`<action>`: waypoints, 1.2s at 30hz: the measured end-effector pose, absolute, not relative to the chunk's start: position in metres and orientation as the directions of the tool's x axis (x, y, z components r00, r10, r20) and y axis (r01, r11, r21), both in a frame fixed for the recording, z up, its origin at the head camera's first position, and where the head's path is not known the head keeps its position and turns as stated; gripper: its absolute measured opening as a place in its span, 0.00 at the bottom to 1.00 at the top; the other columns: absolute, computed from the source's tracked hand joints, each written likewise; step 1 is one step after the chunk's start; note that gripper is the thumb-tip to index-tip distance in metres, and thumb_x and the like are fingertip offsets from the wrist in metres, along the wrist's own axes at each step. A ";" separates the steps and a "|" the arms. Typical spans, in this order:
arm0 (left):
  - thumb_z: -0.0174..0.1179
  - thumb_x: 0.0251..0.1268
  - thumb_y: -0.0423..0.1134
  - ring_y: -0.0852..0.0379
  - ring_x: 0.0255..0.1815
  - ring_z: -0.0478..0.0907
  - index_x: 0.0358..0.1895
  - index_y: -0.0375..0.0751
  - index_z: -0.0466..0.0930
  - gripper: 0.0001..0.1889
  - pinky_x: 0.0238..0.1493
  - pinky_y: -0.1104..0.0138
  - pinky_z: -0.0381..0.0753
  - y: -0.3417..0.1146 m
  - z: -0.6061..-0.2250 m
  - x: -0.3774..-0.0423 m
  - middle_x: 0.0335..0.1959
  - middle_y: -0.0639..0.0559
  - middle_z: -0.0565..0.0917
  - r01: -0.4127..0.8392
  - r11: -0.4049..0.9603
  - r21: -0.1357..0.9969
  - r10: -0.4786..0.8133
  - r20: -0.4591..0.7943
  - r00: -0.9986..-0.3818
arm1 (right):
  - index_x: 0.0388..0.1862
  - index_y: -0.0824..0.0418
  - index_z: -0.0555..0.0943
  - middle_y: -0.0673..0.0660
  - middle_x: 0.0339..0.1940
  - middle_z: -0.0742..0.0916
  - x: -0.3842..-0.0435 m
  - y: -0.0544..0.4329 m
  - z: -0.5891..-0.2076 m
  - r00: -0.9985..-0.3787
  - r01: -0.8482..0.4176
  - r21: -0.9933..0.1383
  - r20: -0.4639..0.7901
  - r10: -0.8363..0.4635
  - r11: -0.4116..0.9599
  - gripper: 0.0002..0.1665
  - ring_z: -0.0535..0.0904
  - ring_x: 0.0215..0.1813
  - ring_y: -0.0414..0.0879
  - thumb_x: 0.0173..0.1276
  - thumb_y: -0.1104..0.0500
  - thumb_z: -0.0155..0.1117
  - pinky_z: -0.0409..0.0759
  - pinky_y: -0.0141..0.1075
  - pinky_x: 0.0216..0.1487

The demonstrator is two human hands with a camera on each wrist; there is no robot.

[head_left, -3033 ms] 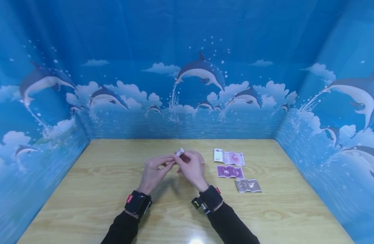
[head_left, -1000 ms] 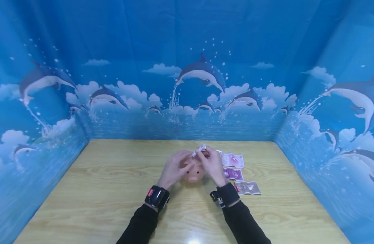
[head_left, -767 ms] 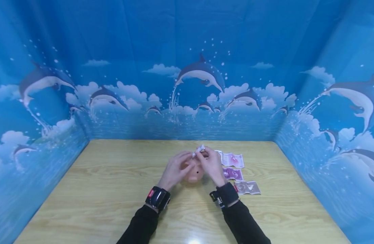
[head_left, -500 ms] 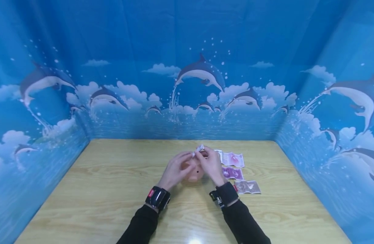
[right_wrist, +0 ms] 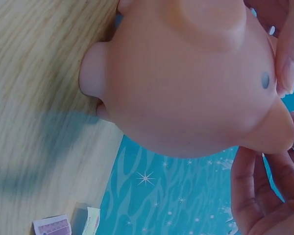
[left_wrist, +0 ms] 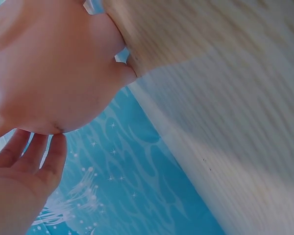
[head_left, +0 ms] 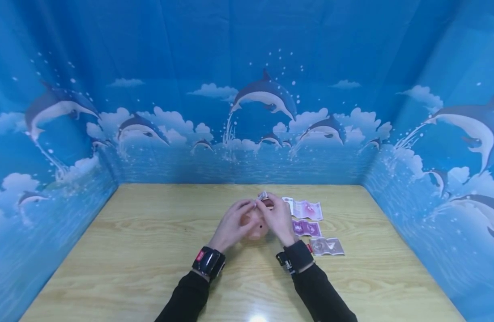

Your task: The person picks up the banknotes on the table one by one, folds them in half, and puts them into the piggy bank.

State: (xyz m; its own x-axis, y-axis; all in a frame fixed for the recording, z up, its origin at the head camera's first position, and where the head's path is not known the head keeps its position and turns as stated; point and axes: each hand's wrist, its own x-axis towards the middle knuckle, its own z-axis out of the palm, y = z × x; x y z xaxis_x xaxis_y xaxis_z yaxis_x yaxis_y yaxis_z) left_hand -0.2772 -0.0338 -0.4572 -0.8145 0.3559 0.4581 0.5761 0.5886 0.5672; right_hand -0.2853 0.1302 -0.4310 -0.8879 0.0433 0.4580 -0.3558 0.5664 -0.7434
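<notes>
A pink piggy bank [head_left: 253, 230] stands on the table between both hands, its snout toward me. My left hand [head_left: 230, 225] holds it from the left, and in the left wrist view three fingertips [left_wrist: 56, 147] rest against its side. With bent fingers, my right hand [head_left: 277, 218] pinches a small folded banknote [head_left: 263, 195] over the top of the piggy bank. Both hands' fingertips meet at the note's lower end. The slot is hidden behind the fingers, so I cannot tell whether the note is in it. In the right wrist view the piggy bank's body [right_wrist: 171, 88] covers most of the picture.
To the right on the wooden table [head_left: 150, 250] lie three creased banknotes: a pink one [head_left: 307, 209], a purple one [head_left: 307, 228] and a brownish one [head_left: 327, 246]. A blue dolphin curtain [head_left: 182, 112] encloses the back and sides.
From left of the piggy bank, both hands have moved right to above it with the folded banknote. In the last second, the note has tilted more upright and sits slightly further left.
</notes>
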 end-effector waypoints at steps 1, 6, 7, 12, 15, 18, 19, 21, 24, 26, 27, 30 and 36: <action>0.66 0.62 0.49 0.47 0.70 0.68 0.67 0.44 0.72 0.31 0.70 0.50 0.69 -0.034 -0.457 -0.277 0.69 0.44 0.72 0.575 0.592 0.565 0.356 0.457 -0.815 | 0.45 0.59 0.86 0.57 0.33 0.91 -0.285 0.130 -0.431 -0.889 -0.351 -0.740 0.456 0.044 0.574 0.12 0.88 0.35 0.48 0.66 0.55 0.68 0.87 0.35 0.34; 0.65 0.63 0.50 0.48 0.69 0.69 0.68 0.47 0.71 0.31 0.69 0.51 0.71 -0.033 -0.459 -0.277 0.69 0.47 0.72 0.570 0.611 0.550 0.355 0.454 -0.818 | 0.46 0.56 0.86 0.56 0.33 0.91 -0.284 0.129 -0.431 -0.895 -0.323 -0.726 0.443 0.054 0.607 0.13 0.87 0.35 0.47 0.66 0.53 0.68 0.85 0.35 0.33; 0.65 0.63 0.50 0.49 0.69 0.70 0.69 0.47 0.71 0.31 0.69 0.52 0.71 -0.033 -0.459 -0.277 0.69 0.47 0.72 0.570 0.612 0.548 0.353 0.456 -0.817 | 0.46 0.56 0.86 0.55 0.33 0.91 -0.284 0.128 -0.431 -0.898 -0.314 -0.726 0.436 0.056 0.612 0.13 0.87 0.35 0.47 0.66 0.52 0.68 0.85 0.36 0.33; 0.66 0.62 0.50 0.49 0.67 0.71 0.68 0.46 0.71 0.32 0.68 0.52 0.72 -0.031 -0.461 -0.278 0.68 0.47 0.73 0.577 0.606 0.547 0.343 0.475 -0.810 | 0.47 0.55 0.86 0.55 0.34 0.90 -0.283 0.126 -0.430 -0.911 -0.289 -0.729 0.408 0.055 0.620 0.14 0.86 0.36 0.47 0.66 0.51 0.68 0.84 0.34 0.32; 0.65 0.62 0.52 0.48 0.68 0.70 0.69 0.45 0.69 0.33 0.68 0.50 0.72 -0.030 -0.461 -0.278 0.69 0.46 0.72 0.566 0.603 0.563 0.339 0.461 -0.820 | 0.46 0.56 0.86 0.55 0.34 0.90 -0.284 0.125 -0.431 -0.916 -0.291 -0.728 0.400 0.039 0.621 0.13 0.85 0.34 0.46 0.66 0.52 0.68 0.83 0.31 0.29; 0.65 0.62 0.54 0.47 0.69 0.69 0.71 0.44 0.66 0.36 0.69 0.48 0.71 -0.030 -0.461 -0.278 0.71 0.44 0.69 0.536 0.600 0.594 0.341 0.416 -0.843 | 0.44 0.58 0.86 0.55 0.33 0.89 -0.285 0.125 -0.431 -0.916 -0.308 -0.724 0.402 0.014 0.617 0.11 0.84 0.32 0.45 0.66 0.54 0.68 0.81 0.29 0.26; 0.65 0.61 0.54 0.46 0.70 0.68 0.72 0.44 0.65 0.37 0.69 0.48 0.70 -0.030 -0.461 -0.278 0.72 0.43 0.68 0.524 0.602 0.603 0.343 0.397 -0.851 | 0.43 0.58 0.86 0.55 0.32 0.89 -0.286 0.125 -0.432 -0.915 -0.315 -0.721 0.404 0.005 0.617 0.11 0.84 0.32 0.45 0.65 0.55 0.68 0.81 0.29 0.26; 0.65 0.61 0.54 0.45 0.71 0.66 0.74 0.43 0.61 0.40 0.70 0.47 0.69 -0.030 -0.462 -0.278 0.74 0.44 0.64 0.497 0.600 0.627 0.348 0.355 -0.868 | 0.42 0.58 0.85 0.55 0.32 0.89 -0.286 0.124 -0.432 -0.913 -0.326 -0.716 0.408 -0.009 0.617 0.10 0.83 0.32 0.45 0.65 0.55 0.69 0.81 0.29 0.27; 0.66 0.59 0.56 0.44 0.74 0.62 0.76 0.44 0.56 0.45 0.71 0.45 0.66 -0.031 -0.462 -0.278 0.77 0.44 0.60 0.460 0.588 0.666 0.349 0.304 -0.887 | 0.42 0.57 0.86 0.54 0.31 0.88 -0.288 0.124 -0.434 -0.907 -0.340 -0.701 0.420 -0.023 0.627 0.09 0.82 0.33 0.44 0.65 0.55 0.69 0.82 0.29 0.30; 0.67 0.57 0.57 0.43 0.75 0.61 0.77 0.46 0.55 0.47 0.71 0.43 0.65 -0.031 -0.463 -0.278 0.78 0.45 0.58 0.435 0.572 0.696 0.342 0.280 -0.897 | 0.41 0.57 0.86 0.53 0.31 0.88 -0.289 0.123 -0.435 -0.905 -0.347 -0.698 0.424 -0.028 0.626 0.10 0.81 0.32 0.42 0.66 0.53 0.68 0.81 0.29 0.31; 0.68 0.56 0.58 0.43 0.75 0.60 0.77 0.46 0.55 0.48 0.71 0.43 0.65 -0.031 -0.463 -0.278 0.78 0.45 0.57 0.423 0.564 0.709 0.337 0.270 -0.902 | 0.41 0.57 0.86 0.52 0.30 0.88 -0.289 0.123 -0.435 -0.905 -0.347 -0.701 0.424 -0.028 0.623 0.11 0.80 0.31 0.42 0.67 0.52 0.67 0.81 0.30 0.30; 0.70 0.53 0.60 0.43 0.74 0.61 0.77 0.48 0.55 0.50 0.70 0.41 0.65 -0.032 -0.463 -0.278 0.78 0.45 0.58 0.391 0.544 0.743 0.319 0.247 -0.915 | 0.41 0.56 0.86 0.52 0.30 0.87 -0.288 0.122 -0.436 -0.908 -0.340 -0.713 0.418 -0.017 0.614 0.16 0.79 0.30 0.41 0.71 0.46 0.61 0.80 0.31 0.30; 0.70 0.51 0.63 0.43 0.74 0.61 0.77 0.49 0.55 0.52 0.69 0.40 0.66 -0.032 -0.463 -0.279 0.78 0.46 0.56 0.340 0.537 0.772 0.302 0.200 -0.932 | 0.46 0.57 0.86 0.55 0.35 0.89 -0.289 0.121 -0.435 -0.914 -0.309 -0.727 0.406 0.021 0.614 0.23 0.81 0.34 0.45 0.76 0.43 0.52 0.81 0.36 0.33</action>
State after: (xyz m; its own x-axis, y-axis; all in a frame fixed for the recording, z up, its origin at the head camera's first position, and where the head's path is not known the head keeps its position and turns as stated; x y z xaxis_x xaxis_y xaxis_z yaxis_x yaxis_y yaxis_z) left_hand -0.2787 -0.0318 -0.4628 -0.9320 0.3024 0.1998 0.3397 0.5371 0.7721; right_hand -0.2890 0.1210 -0.4354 -0.9137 0.0208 0.4058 -0.3087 0.6138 -0.7266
